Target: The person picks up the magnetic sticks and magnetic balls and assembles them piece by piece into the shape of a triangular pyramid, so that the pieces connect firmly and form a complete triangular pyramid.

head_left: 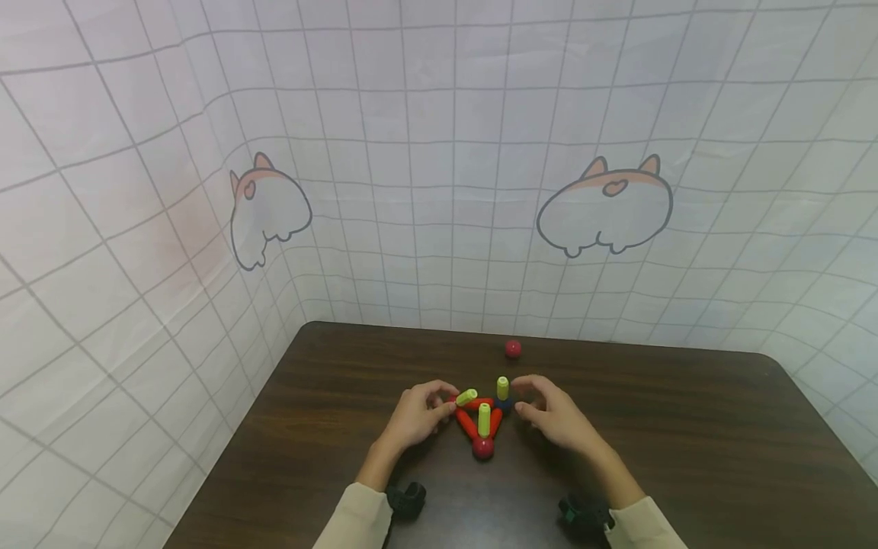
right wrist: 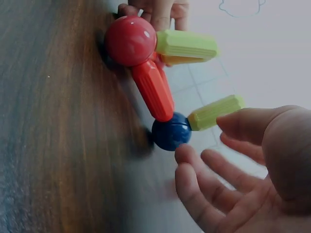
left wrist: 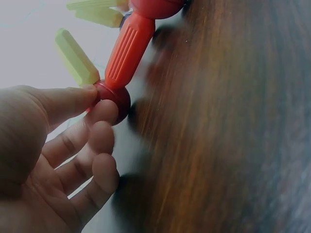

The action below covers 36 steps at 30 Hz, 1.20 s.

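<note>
A triangle of red rods [head_left: 467, 424] joined by balls lies on the table, a yellow-green rod standing up from each corner. My left hand [head_left: 417, 415] pinches the left corner's red ball [left wrist: 121, 99] between thumb and fingertips, just beneath a leaning yellow-green rod [left wrist: 77, 58]. My right hand [head_left: 557, 415] is beside the right corner, fingers loosely bent. Its fingertips are right at the blue ball [right wrist: 171, 131], and its thumb is near the top of that corner's yellow-green rod [right wrist: 216, 112]. The near corner has a red ball [head_left: 483, 447] with an upright yellow-green rod [head_left: 484, 420].
A loose red ball [head_left: 513, 349] sits near the back edge of the dark wooden table [head_left: 686, 427]. Behind and to the left hangs a white grid-patterned curtain [head_left: 439, 191]. Dark straps with devices [head_left: 408, 501] are on both wrists.
</note>
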{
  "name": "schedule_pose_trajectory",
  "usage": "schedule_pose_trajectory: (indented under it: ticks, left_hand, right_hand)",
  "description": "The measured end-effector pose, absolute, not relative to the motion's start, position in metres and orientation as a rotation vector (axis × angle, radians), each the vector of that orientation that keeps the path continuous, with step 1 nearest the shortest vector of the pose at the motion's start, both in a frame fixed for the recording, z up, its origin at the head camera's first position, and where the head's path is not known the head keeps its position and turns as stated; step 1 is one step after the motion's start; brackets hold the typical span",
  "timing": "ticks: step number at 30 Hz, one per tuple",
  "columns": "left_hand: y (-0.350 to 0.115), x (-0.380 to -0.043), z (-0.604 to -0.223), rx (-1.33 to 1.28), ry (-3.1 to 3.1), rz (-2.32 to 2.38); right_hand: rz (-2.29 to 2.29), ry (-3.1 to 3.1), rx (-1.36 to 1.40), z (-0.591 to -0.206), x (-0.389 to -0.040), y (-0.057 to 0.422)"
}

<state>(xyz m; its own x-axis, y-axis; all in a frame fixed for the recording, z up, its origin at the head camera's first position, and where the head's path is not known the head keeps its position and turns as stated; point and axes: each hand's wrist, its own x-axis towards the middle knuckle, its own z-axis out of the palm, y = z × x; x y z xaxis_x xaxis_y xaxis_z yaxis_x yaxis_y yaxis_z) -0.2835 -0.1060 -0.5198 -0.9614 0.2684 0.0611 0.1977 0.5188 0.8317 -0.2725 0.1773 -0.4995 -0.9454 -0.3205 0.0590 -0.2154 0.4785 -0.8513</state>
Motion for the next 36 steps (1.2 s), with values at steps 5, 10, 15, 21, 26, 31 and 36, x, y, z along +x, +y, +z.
schedule_pose_trajectory:
  ticks: [5,10,15,21,26,31,36]
  left_hand:
    - [-0.104,-0.283,-0.520,0.447,2.669,1.469]
    - [-0.104,-0.282,-0.520,0.498,2.651,1.503]
    - [-0.104,-0.282,-0.520,0.523,2.594,1.553]
    - [-0.105,-0.283,-0.519,0.488,2.488,1.622]
    - [-0.105,-0.283,-0.515,0.495,2.421,1.653]
    - [-0.110,-0.282,-0.511,0.540,2.402,1.630]
    - [-0.120,-0.280,-0.506,0.614,2.455,1.414]
  right_hand:
    - [-1.475,2.527,-0.605,-0.497,-0.271,0.177]
    - [-1.433,2.513,-0.658,-0.496,-0.273,0.179]
    - [-1.376,2.452,-0.721,-0.496,-0.273,0.179]
    - [-1.367,2.349,-0.767,-0.497,-0.273,0.178]
    - [-1.356,2.343,-0.787,-0.497,-0.270,0.176]
    - [-1.370,2.344,-0.795,-0.496,-0.268,0.174]
    - [-1.370,2.353,-0.809,-0.499,-0.269,0.174]
